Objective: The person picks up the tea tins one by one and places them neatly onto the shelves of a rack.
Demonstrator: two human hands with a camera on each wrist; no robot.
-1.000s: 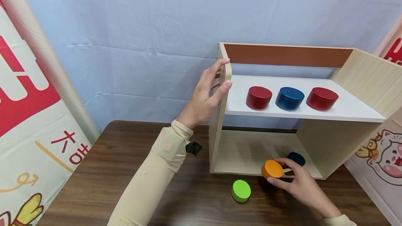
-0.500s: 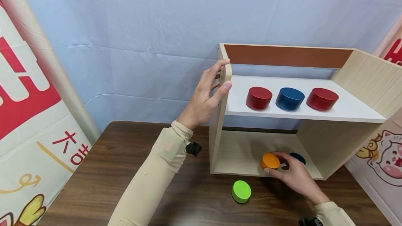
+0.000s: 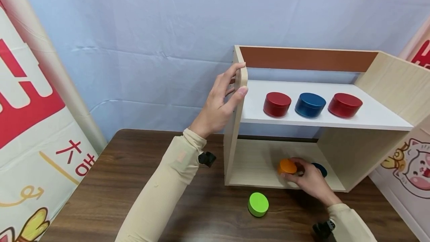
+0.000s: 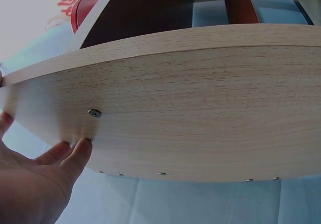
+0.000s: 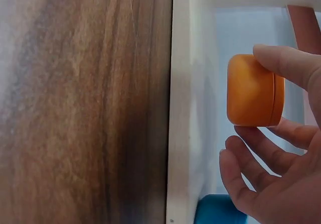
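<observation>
My right hand (image 3: 293, 170) grips an orange round tin (image 3: 286, 166) inside the lower compartment of a light wooden shelf unit (image 3: 336, 158). In the right wrist view the thumb and fingers (image 5: 251, 156) curl around the orange tin (image 5: 251, 91) above the shelf's bottom board (image 5: 193, 108). A dark blue tin (image 3: 320, 168) sits just behind that hand. My left hand (image 3: 239, 80) grips the top of the unit's left side panel (image 3: 231, 133), thumb on the front edge and fingers (image 4: 75, 153) on the outer face (image 4: 190, 98).
On the white upper shelf (image 3: 369, 117) stand a red tin (image 3: 277, 104), a blue tin (image 3: 309, 105) and another red tin (image 3: 344, 105). A green tin (image 3: 258, 204) lies on the dark wooden table (image 3: 127, 182) before the unit. Printed banners flank both sides.
My right hand has carried the orange tin from the unit's front edge back into the lower compartment. The left hand has stayed on the side panel.
</observation>
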